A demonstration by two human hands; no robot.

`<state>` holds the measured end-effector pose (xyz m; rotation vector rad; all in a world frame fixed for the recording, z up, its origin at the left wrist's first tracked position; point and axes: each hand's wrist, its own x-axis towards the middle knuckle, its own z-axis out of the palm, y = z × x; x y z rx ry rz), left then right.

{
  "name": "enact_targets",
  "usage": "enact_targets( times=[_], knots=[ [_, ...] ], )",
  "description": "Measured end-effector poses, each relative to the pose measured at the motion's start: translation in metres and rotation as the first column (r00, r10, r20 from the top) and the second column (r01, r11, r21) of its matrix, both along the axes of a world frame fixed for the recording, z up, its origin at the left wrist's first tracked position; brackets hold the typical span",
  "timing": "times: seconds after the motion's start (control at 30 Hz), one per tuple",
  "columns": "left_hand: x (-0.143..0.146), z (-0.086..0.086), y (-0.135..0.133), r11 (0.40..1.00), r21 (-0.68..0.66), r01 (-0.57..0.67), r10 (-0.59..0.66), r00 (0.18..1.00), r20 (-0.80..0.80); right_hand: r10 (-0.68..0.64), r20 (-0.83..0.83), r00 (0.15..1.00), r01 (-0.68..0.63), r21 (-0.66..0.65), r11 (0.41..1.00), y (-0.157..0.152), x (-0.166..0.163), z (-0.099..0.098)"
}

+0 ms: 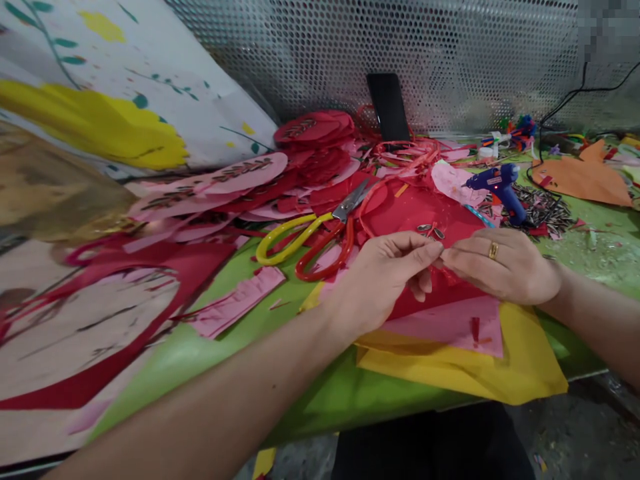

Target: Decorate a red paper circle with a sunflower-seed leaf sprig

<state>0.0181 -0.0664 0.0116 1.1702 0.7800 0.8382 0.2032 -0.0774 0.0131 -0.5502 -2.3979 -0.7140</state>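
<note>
My left hand (387, 277) is closed in a pinch, thumb against fingertips, over a red sheet (407, 217). Beside it, my right hand (505, 267) has its fingers pressed together, tips meeting the left thumb. Whatever lies between the fingertips is hidden or too small to name. Just beyond the hands, a few dark seed-like pieces (431, 231) rest on the red sheet. Under it stick out a pink sheet (450, 323) and a yellow sheet (470, 375). Scissors (343, 211) with one yellow and one red handle lie left of the hands, blades pointing away.
A blue glue gun (503, 183) stands behind my right hand, near a pile of dark seed-like pieces (547, 210). A phone (389, 107) leans on the perforated metal panel (310, 57). Decorated pink ovals (240, 175) are heaped left; an orange cutout (583, 177) lies right.
</note>
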Motion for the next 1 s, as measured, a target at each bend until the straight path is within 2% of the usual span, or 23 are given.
enact_targets(
  times=[0.13,0.2,0.27,0.33,0.43,0.5,0.6,0.7,0.87,0.93,1.0],
  knots=[
    [-0.001,0.002,0.003,0.997,0.042,-0.057,0.057,0.998,0.005,-0.041,-0.052,0.998,0.033,-0.160,0.987,0.002,-0.001,-0.001],
    [-0.003,0.005,0.004,0.993,0.072,-0.093,0.094,0.995,-0.016,-0.100,-0.133,0.986,0.056,-0.298,0.953,0.004,-0.001,-0.001],
    [-0.004,0.007,0.004,0.989,0.087,-0.121,0.125,0.991,-0.051,-0.173,-0.222,0.960,0.057,-0.449,0.892,0.007,0.000,-0.002],
    [-0.005,0.008,0.004,0.986,0.103,-0.130,0.138,0.987,-0.079,-0.272,-0.303,0.913,0.028,-0.620,0.784,0.011,0.001,-0.002],
    [-0.006,0.009,0.003,0.977,0.163,-0.137,0.156,0.982,-0.107,-0.434,-0.371,0.821,-0.092,-0.837,0.540,0.018,0.003,-0.002],
    [-0.006,0.009,0.003,0.966,0.215,-0.147,0.181,0.972,-0.151,-0.510,-0.390,0.767,-0.195,-0.898,0.394,0.022,0.005,-0.002],
    [-0.007,0.011,0.003,0.956,0.263,-0.130,0.201,0.943,-0.264,-0.589,-0.404,0.700,-0.301,-0.915,0.270,0.027,0.006,-0.002],
    [-0.008,0.011,0.004,0.955,0.283,-0.089,0.189,0.916,-0.353,-0.638,-0.407,0.654,-0.349,-0.910,0.222,0.029,0.007,-0.002],
    [-0.012,0.008,0.005,0.928,0.372,-0.019,0.204,0.862,-0.465,-0.656,-0.385,0.649,-0.327,-0.920,0.216,0.030,0.008,-0.002],
    [-0.013,0.006,0.005,0.869,0.492,0.045,0.263,0.801,-0.538,-0.646,-0.377,0.663,-0.299,-0.925,0.232,0.029,0.008,-0.002],
    [-0.014,0.003,0.004,0.753,0.638,0.161,0.353,0.719,-0.599,-0.634,-0.367,0.681,-0.265,-0.930,0.254,0.029,0.008,-0.003]
  ],
)
